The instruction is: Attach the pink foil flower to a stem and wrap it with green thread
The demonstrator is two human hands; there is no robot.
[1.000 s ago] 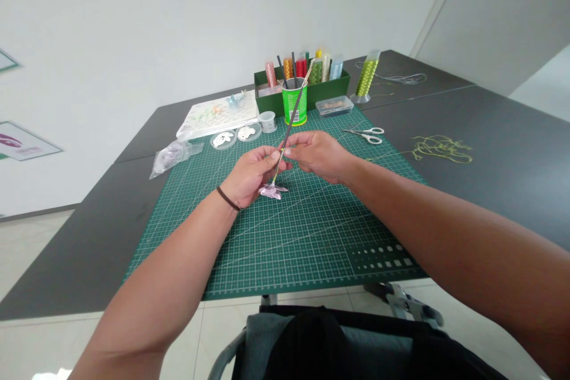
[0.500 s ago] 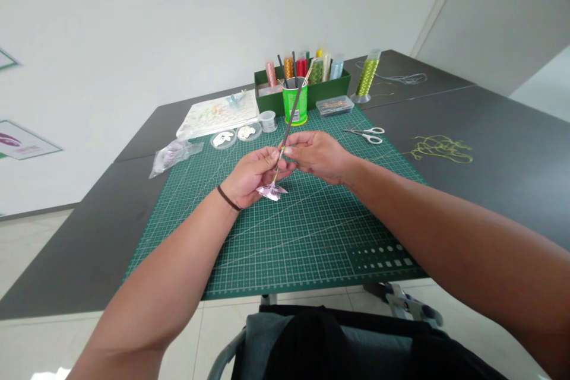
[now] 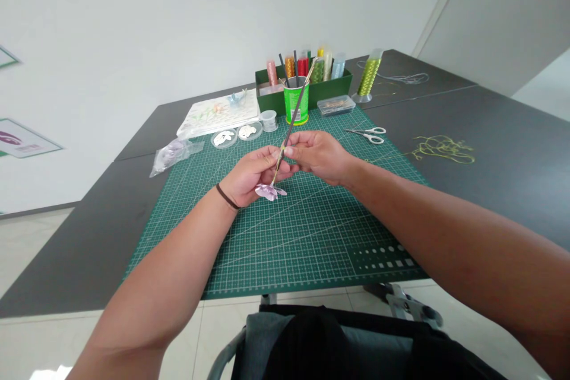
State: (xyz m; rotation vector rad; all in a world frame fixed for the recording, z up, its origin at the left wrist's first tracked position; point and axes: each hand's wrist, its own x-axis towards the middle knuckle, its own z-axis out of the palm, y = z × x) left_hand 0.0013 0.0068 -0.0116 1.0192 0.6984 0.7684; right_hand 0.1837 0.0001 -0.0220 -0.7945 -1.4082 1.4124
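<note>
A pale purple artificial flower (image 3: 269, 191) hangs head-down at the lower end of a thin dark stem (image 3: 294, 116), which slants up and to the right. Yellow-green thread is wound round part of the stem near the fingers. My left hand (image 3: 252, 175) is closed, its thumb and fingers pinching the stem just above the flower. My right hand (image 3: 318, 154) also closes on the stem, its thumb and index finger at the wound spot beside the left fingertips. Both hands are above the green cutting mat (image 3: 285, 249).
Behind the hands stand a green can (image 3: 294, 104) with sticks and a green box (image 3: 320, 95) of thread spools. Scissors (image 3: 367, 133), loose thread (image 3: 445, 149) and a thread spool (image 3: 369, 75) lie or stand to the right. Dishes of white petals (image 3: 224, 138) and a plastic bag (image 3: 173, 155) are left.
The flower has turned about its stem, showing its petals from another side. Both hands stay at nearly the same place, still gripping the stem.
</note>
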